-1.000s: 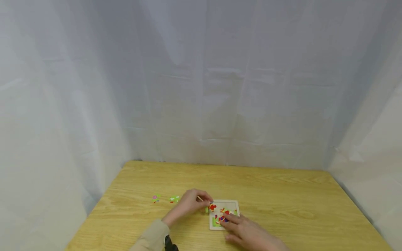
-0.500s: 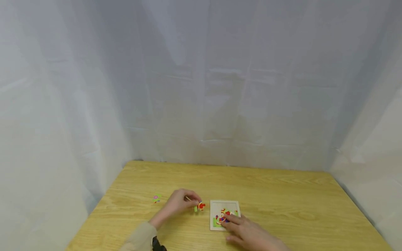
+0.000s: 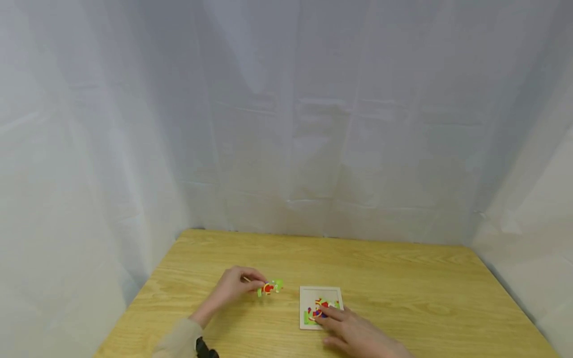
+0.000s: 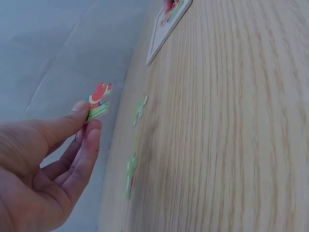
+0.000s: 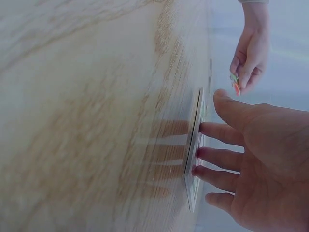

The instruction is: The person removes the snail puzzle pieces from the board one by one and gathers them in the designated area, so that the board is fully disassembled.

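Note:
My left hand (image 3: 236, 286) pinches a red, yellow and green jigsaw piece (image 4: 99, 100) between thumb and fingers, raised over the table. Just beyond it in the head view lies a green and white piece (image 3: 279, 285). The left wrist view shows two pieces on the wood, one green and white (image 4: 140, 110), the other green with some red (image 4: 131, 175). My right hand (image 3: 355, 330) has its fingers extended, and their tips rest on the pale puzzle tray (image 3: 308, 294). Several colourful pieces (image 3: 323, 302) lie in the tray's lower part, partly covered by those fingers.
The wood-grain table (image 3: 403, 278) spreads around the tray. Pale sheeting (image 3: 286, 149) hangs behind its far edge and along both sides. A dark band (image 3: 206, 349) sits at the left wrist, by a beige sleeve (image 3: 178, 339).
My left hand has moved left, away from the tray, carrying the red, yellow and green jigsaw piece. My right hand has stayed on the tray.

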A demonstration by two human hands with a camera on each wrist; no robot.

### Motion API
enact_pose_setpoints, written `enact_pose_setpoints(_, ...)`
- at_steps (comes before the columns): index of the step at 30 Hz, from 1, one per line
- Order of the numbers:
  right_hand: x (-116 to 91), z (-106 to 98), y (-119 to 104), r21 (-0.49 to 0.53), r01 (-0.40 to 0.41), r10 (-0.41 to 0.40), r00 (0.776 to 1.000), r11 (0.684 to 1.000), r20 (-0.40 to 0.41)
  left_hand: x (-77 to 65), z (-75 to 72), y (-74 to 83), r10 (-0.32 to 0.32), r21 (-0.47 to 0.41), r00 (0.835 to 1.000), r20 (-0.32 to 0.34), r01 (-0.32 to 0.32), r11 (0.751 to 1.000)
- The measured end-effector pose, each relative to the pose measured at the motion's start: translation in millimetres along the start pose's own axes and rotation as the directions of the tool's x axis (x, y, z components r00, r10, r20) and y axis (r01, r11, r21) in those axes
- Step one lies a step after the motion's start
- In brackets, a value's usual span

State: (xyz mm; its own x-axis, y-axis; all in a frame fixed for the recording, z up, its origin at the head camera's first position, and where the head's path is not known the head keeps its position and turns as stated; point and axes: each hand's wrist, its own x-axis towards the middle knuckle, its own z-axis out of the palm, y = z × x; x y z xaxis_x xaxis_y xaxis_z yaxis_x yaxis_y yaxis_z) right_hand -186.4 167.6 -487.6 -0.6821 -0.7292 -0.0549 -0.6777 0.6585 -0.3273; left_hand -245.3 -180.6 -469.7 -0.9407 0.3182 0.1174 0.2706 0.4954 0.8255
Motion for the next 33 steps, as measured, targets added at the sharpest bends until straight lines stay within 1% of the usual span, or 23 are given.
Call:
enact_pose_setpoints(4, 1, 0, 0, 0.000, 0.008, -0.008, 1.000, 1.000, -0.006, -5.3, -11.9, -5.3, -0.016, -0.008, 1.000, -0.018, 0.015, 1.000)
enact_pose_setpoints(8, 1, 0, 0, -0.013, 0.015, -0.015, 1.000, 1.000, -0.014, -11.4, -22.7, -11.8, -0.009, 0.022, 0.999, -0.042, 0.010, 1.000)
enact_pose_setpoints(13, 0, 0, 0, -0.010, 0.011, -0.011, 1.000, 1.000, -0.006, -19.5, -34.5, -20.9, -0.018, 0.053, 0.998, -0.061, 0.021, 0.998)
enact_pose_setpoints(15, 0, 0, 0, -0.009, 0.013, -0.013, 1.000, 1.000, -0.004, -23.6, -39.6, -25.0, -0.024, 0.060, 0.998, -0.062, 0.028, 0.998)
enact_pose_setpoints(18, 0, 0, 1, -0.021, 0.027, -0.027, 1.000, 0.999, -0.015, -28.8, -47.6, -31.4, -0.026, 0.096, 0.997, -0.066, 0.032, 0.995)
enact_pose_setpoints(20, 0, 1, 2, -0.033, 0.035, -0.035, 0.999, 0.999, -0.024, -33.5, -52.5, -36.1, -0.022, 0.121, 0.998, -0.060, 0.029, 0.992)
enact_pose_setpoints(24, 0, 2, 2, -0.028, 0.031, -0.031, 0.999, 0.999, -0.025, -42.5, -60.1, -44.2, -0.041, 0.150, 0.999, -0.036, 0.046, 0.988)
enact_pose_setpoints(29, 0, 2, 2, -0.011, 0.019, -0.019, 1.000, 1.000, -0.017, -49.5, -67.0, -51.3, -0.094, 0.156, 0.996, -0.003, 0.094, 0.983)
enact_pose_setpoints(33, 0, 2, 4, -0.024, 0.030, -0.031, 0.999, 0.999, -0.025, -52.4, -70.9, -53.2, -0.120, 0.167, 0.993, 0.004, 0.118, 0.979)
